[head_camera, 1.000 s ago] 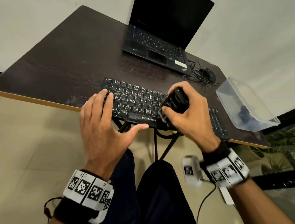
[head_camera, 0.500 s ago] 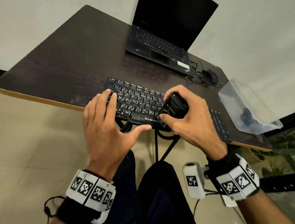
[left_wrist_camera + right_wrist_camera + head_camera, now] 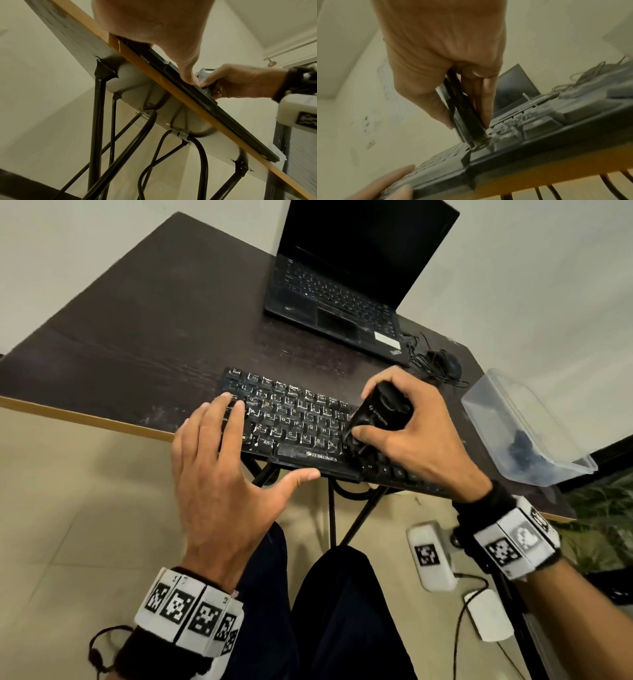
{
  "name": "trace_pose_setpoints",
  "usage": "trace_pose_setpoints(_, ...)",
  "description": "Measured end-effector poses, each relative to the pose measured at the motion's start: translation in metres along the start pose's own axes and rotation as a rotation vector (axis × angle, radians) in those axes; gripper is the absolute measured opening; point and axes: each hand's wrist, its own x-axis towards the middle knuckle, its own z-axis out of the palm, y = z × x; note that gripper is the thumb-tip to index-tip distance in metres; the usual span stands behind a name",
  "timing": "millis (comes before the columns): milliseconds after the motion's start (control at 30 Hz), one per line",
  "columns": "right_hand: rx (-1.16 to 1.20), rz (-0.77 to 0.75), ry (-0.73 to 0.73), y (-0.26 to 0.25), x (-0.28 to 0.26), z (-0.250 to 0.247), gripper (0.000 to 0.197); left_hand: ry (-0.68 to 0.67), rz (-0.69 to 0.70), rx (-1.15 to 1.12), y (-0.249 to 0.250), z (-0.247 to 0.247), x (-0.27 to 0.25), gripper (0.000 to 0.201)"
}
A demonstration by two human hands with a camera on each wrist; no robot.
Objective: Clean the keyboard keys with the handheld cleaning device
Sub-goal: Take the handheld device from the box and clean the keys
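Note:
A black keyboard [image 3: 294, 419] with dusty white-lettered keys lies along the near edge of the dark table [image 3: 144, 337]. My right hand [image 3: 414, 436] grips a black handheld cleaning device [image 3: 376, 412], tilted, its brush tip [image 3: 481, 139] pressed onto the keys right of the space bar. My left hand [image 3: 222, 474] lies flat with straight fingers on the keyboard's left end, and its thumb [image 3: 187, 75] touches the front edge. In the right wrist view the device [image 3: 460, 111] sits between thumb and fingers above the keyboard [image 3: 539, 135].
An open black laptop [image 3: 346, 285] stands at the back of the table. A wired mouse [image 3: 445, 364] lies to its right. A clear plastic box [image 3: 520, 422] with dark items sits at the right edge. Black metal table legs [image 3: 97, 121] run below.
The right hand slid the cleaning device a little along the lower key rows. The left hand stayed on the keyboard's left end.

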Motion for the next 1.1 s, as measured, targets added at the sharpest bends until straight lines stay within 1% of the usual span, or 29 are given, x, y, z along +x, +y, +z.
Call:
trace_pose_setpoints(67, 0.002, -0.026, -0.05, 0.0, -0.002, 0.0, 0.039, 0.001, -0.006, 0.001, 0.0, 0.001, 0.0, 0.118)
trace_pose_setpoints(133, -0.031, 0.003, -0.015, 0.004, 0.007, -0.002, 0.039, 0.003, -0.001, 0.002, 0.0, 0.0, 0.001, 0.118)
trace_pose_setpoints(200, -0.043, 0.003, -0.012, 0.007, 0.012, -0.002, 0.04, -0.001, 0.002, 0.007, 0.0, 0.0, 0.0, 0.117)
trace_pose_setpoints(333, 0.019, -0.116, -0.137, 0.002, 0.003, -0.001, 0.038, -0.011, -0.005, 0.004, 0.001, -0.001, 0.0, 0.118)
trace_pose_setpoints(367, 0.013, -0.125, -0.147, 0.002, 0.003, -0.002, 0.037, -0.013, -0.006, 0.006, 0.001, -0.001, 0.0, 0.118)
trace_pose_setpoints(467, -0.068, -0.067, -0.072, 0.009, 0.016, -0.004, 0.039, -0.028, -0.004, 0.009, 0.001, -0.003, 0.001, 0.118)
trace_pose_setpoints(533, -0.086, -0.066, -0.062, 0.009, 0.02, -0.004, 0.04, -0.028, -0.002, 0.017, 0.0, -0.003, 0.001, 0.118)
trace_pose_setpoints(667, -0.033, -0.144, -0.17, 0.002, 0.013, -0.004, 0.039, -0.024, -0.005, 0.006, 0.001, -0.002, 0.001, 0.119)
trace_pose_setpoints(700, -0.042, -0.142, -0.176, 0.002, 0.015, -0.004, 0.039, -0.026, -0.009, 0.009, 0.001, -0.003, 0.002, 0.118)
trace_pose_setpoints(833, -0.111, -0.075, -0.099, 0.011, 0.034, -0.005, 0.04, -0.036, -0.005, 0.014, 0.001, -0.003, 0.001, 0.119)
trace_pose_setpoints(900, -0.073, -0.103, -0.133, 0.011, 0.036, -0.005, 0.04, -0.044, -0.006, 0.009, 0.001, -0.004, 0.001, 0.119)
trace_pose_setpoints(967, -0.04, -0.149, -0.202, 0.008, 0.032, -0.006, 0.04, -0.05, -0.012, 0.007, 0.002, -0.003, 0.001, 0.12)
trace_pose_setpoints(1000, -0.044, -0.147, -0.211, 0.009, 0.033, -0.005, 0.04, -0.05, -0.015, 0.011, 0.002, -0.004, 0.001, 0.12)
trace_pose_setpoints(1100, -0.102, -0.048, -0.13, 0.015, 0.046, -0.007, 0.043, -0.048, -0.013, 0.005, 0.002, -0.004, 0.001, 0.119)
